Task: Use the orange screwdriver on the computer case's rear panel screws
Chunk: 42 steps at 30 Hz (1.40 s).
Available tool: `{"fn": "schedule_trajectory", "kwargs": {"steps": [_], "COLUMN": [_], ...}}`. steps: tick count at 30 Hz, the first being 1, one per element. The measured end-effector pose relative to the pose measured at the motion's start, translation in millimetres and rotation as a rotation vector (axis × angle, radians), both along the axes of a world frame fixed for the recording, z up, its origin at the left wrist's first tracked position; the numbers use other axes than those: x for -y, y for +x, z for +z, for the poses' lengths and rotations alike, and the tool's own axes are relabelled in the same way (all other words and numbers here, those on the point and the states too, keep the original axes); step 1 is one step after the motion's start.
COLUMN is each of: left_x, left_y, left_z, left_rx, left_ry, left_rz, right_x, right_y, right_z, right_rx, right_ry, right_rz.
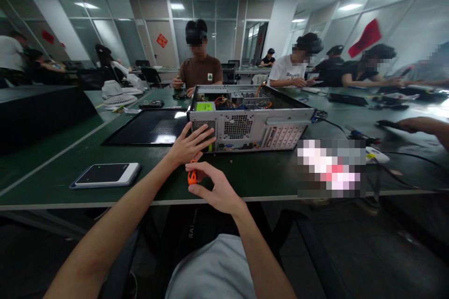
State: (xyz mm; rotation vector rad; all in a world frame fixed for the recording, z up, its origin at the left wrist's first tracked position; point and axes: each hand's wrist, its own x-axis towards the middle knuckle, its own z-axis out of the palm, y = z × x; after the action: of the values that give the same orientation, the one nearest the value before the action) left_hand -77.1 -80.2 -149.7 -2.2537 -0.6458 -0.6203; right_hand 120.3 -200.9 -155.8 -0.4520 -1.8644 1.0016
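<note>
A desktop computer case (242,124) lies on its side on the green table, its upper side uncovered, so cables and a power supply with a yellow-green label (205,106) show inside. Its rear panel, with vents and slot covers, faces me. My left hand (191,145) rests with spread fingers against the left end of that panel, over the power supply's grille. Just in front of the case, my right hand (215,187) grips an orange-and-black screwdriver (192,176) by its handle. The handle is seen nearly end-on; its shaft is hidden.
A black side panel (147,127) lies left of the case. A white-and-black flat device (107,174) is near the front edge. Cables and a white power strip (377,155) lie right. A co-worker (200,67) sits opposite; another person's hand (414,124) reaches in at right.
</note>
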Motion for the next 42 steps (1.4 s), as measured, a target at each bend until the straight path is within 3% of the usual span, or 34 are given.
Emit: {"fn": "schedule_trajectory", "kwargs": {"steps": [10,14,21,23,28,32,38,42], "left_x": [0.0,1.1,1.5,1.3,1.7,0.9,1.6,2.4], "left_y": [0.9,1.8,2.6,2.5,2.4,2.1,3.1,4.2], "left_z": [-1.3,-0.6,-0.4,-0.3,0.4,-0.4,-1.5,-1.6], "left_rx": [0.019,0.031,0.017,0.02,0.033,0.031,0.044,0.052], "left_ry": [-0.058,-0.045,-0.003,0.003,-0.022,-0.027,-0.022,-0.038], "left_rz": [0.016,0.0,0.013,0.011,0.007,0.03,0.013,0.015], "right_x": [-0.1,-0.9,3.2,4.5,4.9,2.7,1.3,1.7], "right_y": [-5.0,-2.7,-0.8,-0.9,0.5,1.9,-2.2,-3.4], "right_z": [-2.9,-2.9,0.2,0.7,-0.4,-0.8,-1.2,-0.9], "right_rx": [0.095,0.031,0.087,0.076,-0.047,-0.062,0.022,0.031], "right_ry": [0.079,0.044,0.156,0.126,-0.06,-0.099,0.027,-0.016], "right_rz": [-0.106,-0.107,-0.174,-0.17,-0.008,0.044,-0.074,-0.109]}}
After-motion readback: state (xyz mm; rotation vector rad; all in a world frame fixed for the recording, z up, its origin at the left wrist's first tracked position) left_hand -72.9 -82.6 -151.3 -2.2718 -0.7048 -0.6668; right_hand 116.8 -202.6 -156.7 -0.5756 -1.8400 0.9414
